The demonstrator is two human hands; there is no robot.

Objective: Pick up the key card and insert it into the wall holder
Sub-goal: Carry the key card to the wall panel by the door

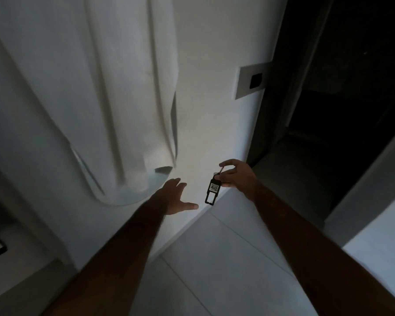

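The key card (213,189) is a black tag with a white numbered label, and it dangles from a short ring. My right hand (236,174) pinches that ring, so the tag hangs low in front of the white wall. My left hand (175,196) is open beside it, fingers spread, a little to the left of the tag and apart from it. The wall holder (251,82) is a pale plate with a dark slot, mounted higher up on the wall near the dark doorway.
A white towel (114,92) hangs on the wall at upper left. A dark doorway (340,87) opens to the right of the wall holder. Pale floor tiles (214,258) lie below. The room is dim.
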